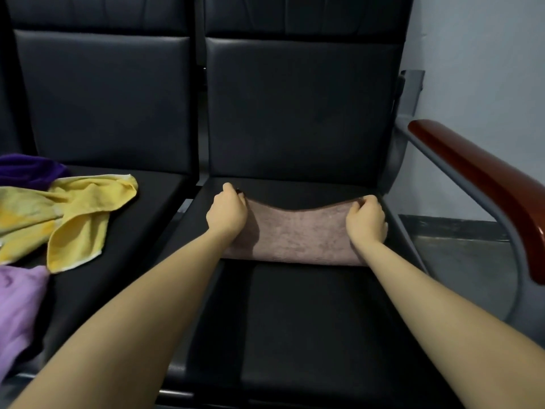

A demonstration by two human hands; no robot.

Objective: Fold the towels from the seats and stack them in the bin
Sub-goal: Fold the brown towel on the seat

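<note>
From the head camera, a brown towel lies across the right-hand black seat, toward the backrest. The left hand pinches the towel's far left corner with curled fingers, and the right hand pinches its far right corner, the far edge sagging between them. On the left seat lie a crumpled yellow towel, a dark purple towel behind it and a lilac towel nearer the camera. A reddish armrest stands at the right.
</note>
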